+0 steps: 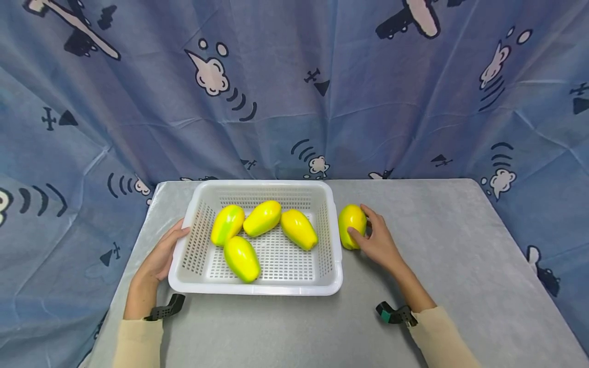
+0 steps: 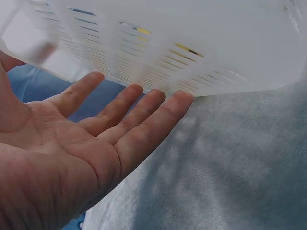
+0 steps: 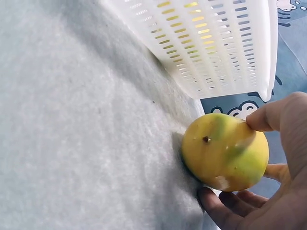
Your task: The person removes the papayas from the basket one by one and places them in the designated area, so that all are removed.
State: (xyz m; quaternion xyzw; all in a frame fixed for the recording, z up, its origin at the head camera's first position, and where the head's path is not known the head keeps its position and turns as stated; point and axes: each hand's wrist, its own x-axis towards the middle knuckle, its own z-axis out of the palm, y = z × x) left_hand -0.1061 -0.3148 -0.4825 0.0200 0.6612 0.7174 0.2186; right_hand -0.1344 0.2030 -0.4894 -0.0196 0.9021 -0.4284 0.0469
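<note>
A white perforated plastic basket (image 1: pixel 255 288) stands on the table, with several glossy yellow-green mangoes (image 1: pixel 299 229) inside. At its left side, my left hand (image 1: pixel 162 255) holds the basket, thumb at the rim. The left wrist view shows the slightly bent fingers (image 2: pixel 144 132) reaching up against the outside of the slotted basket wall (image 2: pixel 230 43). Just beyond the basket's right side, another mango (image 1: pixel 352 225) sits on the table. My right hand (image 1: pixel 381 240) grips this mango from the right; in the right wrist view thumb and fingers surround the yellow fruit (image 3: pixel 223 153), its dark stem spot showing.
The grey-covered table (image 1: pixel 442 240) extends right of and in front of the basket. A blue patterned curtain (image 1: pixel 285 92) hangs along the table's back edge and both sides. Black bands (image 1: pixel 167 308) are worn on both wrists.
</note>
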